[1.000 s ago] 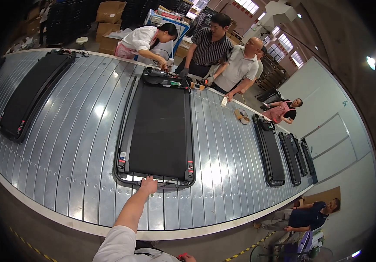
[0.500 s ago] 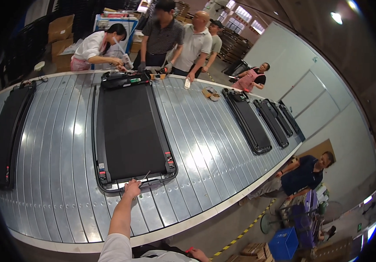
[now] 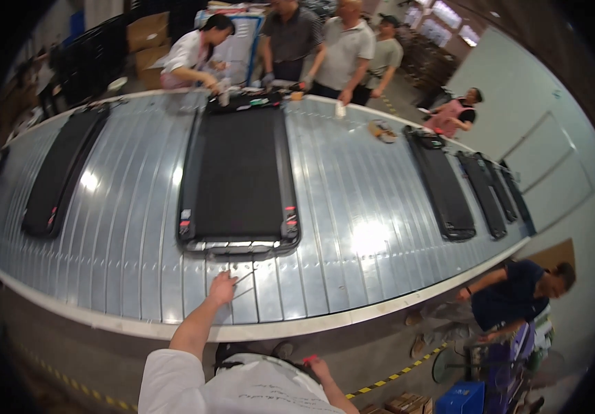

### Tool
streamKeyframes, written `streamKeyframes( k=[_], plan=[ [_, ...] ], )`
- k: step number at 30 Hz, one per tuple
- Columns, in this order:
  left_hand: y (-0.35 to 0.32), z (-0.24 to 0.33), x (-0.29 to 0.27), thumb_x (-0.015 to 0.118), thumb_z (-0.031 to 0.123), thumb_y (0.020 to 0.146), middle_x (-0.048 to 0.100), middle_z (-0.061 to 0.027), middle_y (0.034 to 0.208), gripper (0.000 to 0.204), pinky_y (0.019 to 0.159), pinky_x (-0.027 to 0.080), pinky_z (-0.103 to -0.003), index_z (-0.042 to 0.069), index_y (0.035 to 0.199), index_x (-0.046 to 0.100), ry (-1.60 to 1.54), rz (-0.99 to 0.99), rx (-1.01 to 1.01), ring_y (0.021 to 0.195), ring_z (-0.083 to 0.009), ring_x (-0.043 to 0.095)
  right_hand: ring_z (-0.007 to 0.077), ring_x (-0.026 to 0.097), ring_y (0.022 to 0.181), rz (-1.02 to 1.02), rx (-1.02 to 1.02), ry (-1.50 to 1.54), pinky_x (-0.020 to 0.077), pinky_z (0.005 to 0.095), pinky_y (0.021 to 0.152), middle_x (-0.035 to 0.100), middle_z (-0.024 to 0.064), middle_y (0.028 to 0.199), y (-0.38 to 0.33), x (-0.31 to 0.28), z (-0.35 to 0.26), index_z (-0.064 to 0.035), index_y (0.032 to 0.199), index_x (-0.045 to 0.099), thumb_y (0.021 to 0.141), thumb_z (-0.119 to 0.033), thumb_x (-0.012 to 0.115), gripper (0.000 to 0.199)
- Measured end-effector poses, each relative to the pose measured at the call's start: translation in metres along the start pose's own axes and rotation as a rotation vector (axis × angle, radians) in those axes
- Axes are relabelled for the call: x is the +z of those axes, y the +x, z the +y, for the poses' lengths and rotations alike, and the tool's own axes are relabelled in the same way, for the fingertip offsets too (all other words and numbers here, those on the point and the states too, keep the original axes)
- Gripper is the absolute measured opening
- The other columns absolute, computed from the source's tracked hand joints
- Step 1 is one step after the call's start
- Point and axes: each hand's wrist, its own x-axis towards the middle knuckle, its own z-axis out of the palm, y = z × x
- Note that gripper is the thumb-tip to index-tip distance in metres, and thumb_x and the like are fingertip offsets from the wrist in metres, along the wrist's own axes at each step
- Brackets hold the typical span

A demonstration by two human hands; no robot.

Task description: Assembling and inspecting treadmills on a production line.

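A flat black treadmill (image 3: 239, 179) lies on the metal slat conveyor (image 3: 353, 200), its near end toward me. My left hand (image 3: 222, 287) is closed around a thin metal rod-like tool (image 3: 246, 276), just short of the treadmill's near edge and apart from it. The tool's exact kind is too small and blurred to tell. Low by my body, off the conveyor, my right hand (image 3: 321, 370) is closed on a small red object (image 3: 310, 359) whose kind I cannot make out.
More treadmills lie to the left (image 3: 66, 172) and right (image 3: 442, 186). Across the conveyor, a person in white (image 3: 190, 62) bends over the treadmill's far end, with others standing alongside. A person in dark blue (image 3: 511, 293) and a blue bin (image 3: 463, 398) are at the near right.
My left hand has drawn back from the treadmill's near edge toward me, keeping the tool. My view has shifted, and the person in dark blue leans lower.
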Motion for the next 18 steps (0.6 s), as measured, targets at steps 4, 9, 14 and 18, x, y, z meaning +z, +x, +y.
streamKeyframes(
  k=[4,9,14,18],
  plan=[
    [-0.106,0.030,0.029,0.054,0.008,0.072,0.044,-0.0147,0.132,0.039,0.099,0.035,-0.043,0.014,0.109,0.063,0.054,-0.032,-0.023,0.123,-0.0336,0.039,0.0138,0.060,0.065,0.029,0.040,0.144,0.0464,0.0288,0.061,0.065,0.0047,0.071,-0.011,-0.046,-0.025,-0.0058,0.081,0.066,0.089,-0.029,0.045,0.033],
    [-0.212,0.028,0.046,0.051,0.007,0.075,0.059,-0.0148,0.105,0.027,0.082,0.046,-0.042,0.010,0.097,0.067,-0.128,-0.028,-0.561,0.098,-0.0360,0.054,0.0137,0.056,0.058,-0.156,0.142,0.292,0.0437,0.0278,0.051,0.063,0.0056,0.071,0.006,-0.069,-0.013,-0.0053,0.093,0.066,0.088,-0.023,0.048,0.026],
    [-0.302,0.019,0.080,0.047,0.006,0.078,0.064,-0.0128,0.082,0.028,0.070,0.050,-0.041,0.006,0.098,0.066,-0.304,-0.027,-0.751,0.075,-0.0327,0.062,0.0125,0.054,0.052,-0.213,0.178,0.302,0.0413,0.0265,0.045,0.061,0.0053,0.068,0.024,-0.083,0.011,-0.0055,0.096,0.063,0.089,-0.020,0.042,0.027],
    [-0.306,0.040,0.085,0.047,0.007,0.077,0.066,-0.0098,0.085,0.027,0.066,0.051,-0.032,0.003,0.096,0.066,-0.779,-0.204,-1.107,0.071,-0.0189,0.064,0.0129,0.052,0.050,-0.149,0.121,0.334,0.0406,0.0265,0.045,0.061,0.0052,0.068,0.043,-0.092,0.017,-0.0057,0.096,0.061,0.088,-0.013,0.039,0.024]
  ],
)
